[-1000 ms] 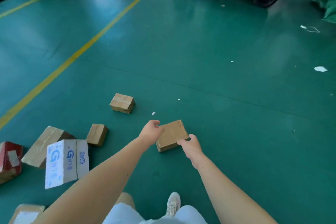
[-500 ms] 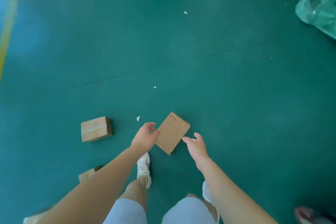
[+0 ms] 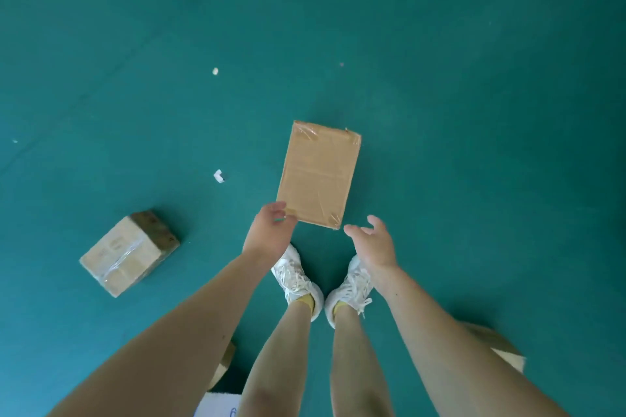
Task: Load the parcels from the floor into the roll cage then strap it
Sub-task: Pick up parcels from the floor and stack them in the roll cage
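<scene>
Green floor [image 3: 474, 112] shows beneath a flat parcel [image 3: 318, 176] just ahead of white shoes [image 3: 294, 276]. Left hand [image 3: 267, 234] pinches its near left corner. Right hand [image 3: 376, 244], fingers spread and empty, hovers beside the near right corner. Another box [image 3: 125, 254] lies well left.

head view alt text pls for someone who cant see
A person's left grip pinches a corner of a flat brown parcel above a green floor; the right grip is open beside it. A taped box lies to the left.
</scene>
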A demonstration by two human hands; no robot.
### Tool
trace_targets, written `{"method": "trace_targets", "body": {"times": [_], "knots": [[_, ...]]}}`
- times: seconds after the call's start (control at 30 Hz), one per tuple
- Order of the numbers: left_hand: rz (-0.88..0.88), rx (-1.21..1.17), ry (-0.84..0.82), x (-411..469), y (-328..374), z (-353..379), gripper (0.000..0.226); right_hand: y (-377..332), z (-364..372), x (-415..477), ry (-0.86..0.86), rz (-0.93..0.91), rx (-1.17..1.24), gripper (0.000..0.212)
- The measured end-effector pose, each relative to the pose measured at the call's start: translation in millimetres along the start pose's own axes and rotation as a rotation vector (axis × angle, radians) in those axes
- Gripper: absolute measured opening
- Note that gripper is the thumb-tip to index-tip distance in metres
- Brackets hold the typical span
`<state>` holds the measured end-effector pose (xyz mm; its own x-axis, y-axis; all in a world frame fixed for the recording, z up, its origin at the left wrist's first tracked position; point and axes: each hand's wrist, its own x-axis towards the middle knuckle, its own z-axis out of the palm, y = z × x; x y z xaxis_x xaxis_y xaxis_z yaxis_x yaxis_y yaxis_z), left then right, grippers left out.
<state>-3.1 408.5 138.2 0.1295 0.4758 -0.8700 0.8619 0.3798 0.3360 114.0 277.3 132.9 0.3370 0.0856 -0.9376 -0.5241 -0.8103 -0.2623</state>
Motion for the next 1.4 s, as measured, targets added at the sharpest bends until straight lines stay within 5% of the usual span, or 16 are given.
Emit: {"method": "trace_targets", "body": {"times": [0.33,0.5,0.8,0.97,1.13,1.4], "knots": [[0.015,0.112,0.114,169.3,-80.9,54.6,0.070,80.1,65.6,179.8,-0.037,0.050,0.031,0.078],[-0.046,0.084,0.120,187.4,-97.5,68.5,0.052,95.9,77.5,200.6,-0.092,0.013,0.081,0.050],[-0.155,-0.011,0.221,122.2,-58.2,84.1,0.040,75.8,17.2,141.9,-0.008,0.080,0.167,0.049],[-0.187,-0.096,0.166,63.2,-10.1,109.3,0.055,74.8,-39.1,91.5,0.026,0.233,0.399,0.095],[-0.144,-0.063,-0.025,-5.2,46.3,130.3,0.077,73.6,-93.8,20.1,0.017,0.287,0.623,0.090],[0.026,0.158,-0.180,-143.2,140.4,136.5,0.069,55.4,-178.1,-128.8,0.094,0.226,0.911,0.083]]}}
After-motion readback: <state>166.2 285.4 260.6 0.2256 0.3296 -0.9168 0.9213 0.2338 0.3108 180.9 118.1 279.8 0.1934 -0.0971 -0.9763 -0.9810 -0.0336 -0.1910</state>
